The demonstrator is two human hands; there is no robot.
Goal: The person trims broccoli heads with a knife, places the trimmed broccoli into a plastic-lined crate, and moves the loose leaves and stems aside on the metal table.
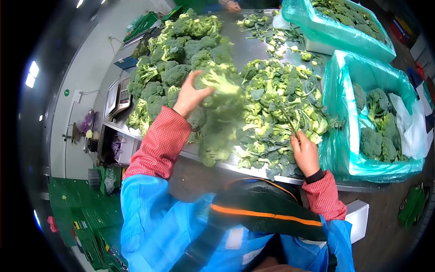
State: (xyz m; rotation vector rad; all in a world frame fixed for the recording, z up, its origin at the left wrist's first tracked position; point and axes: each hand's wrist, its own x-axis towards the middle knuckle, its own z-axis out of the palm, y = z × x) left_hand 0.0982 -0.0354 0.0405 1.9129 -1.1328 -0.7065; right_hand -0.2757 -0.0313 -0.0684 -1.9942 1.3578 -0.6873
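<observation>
My left hand (pixel 191 96) has its thumb and fingers curled around a pale-stemmed broccoli head (pixel 223 84), which is smeared by motion. To its left and beyond lies a heap of whole broccoli heads (pixel 174 54). Lower right, my right hand (pixel 306 153) is closed around a thin knife (pixel 288 119), its narrow dark blade pointing away over a pile of cut broccoli stems and leaves (pixel 272 97). The blade partly blends into the trimmings, and the handle is hidden in my fingers.
At the right, a white box lined with green plastic (pixel 337 113) holds broccoli heads. Another lined box (pixel 317 25) stands behind it. A scale (pixel 122 97) sits left of the heap. Another person's hand (pixel 233 6) shows across the metal table (pixel 235 31).
</observation>
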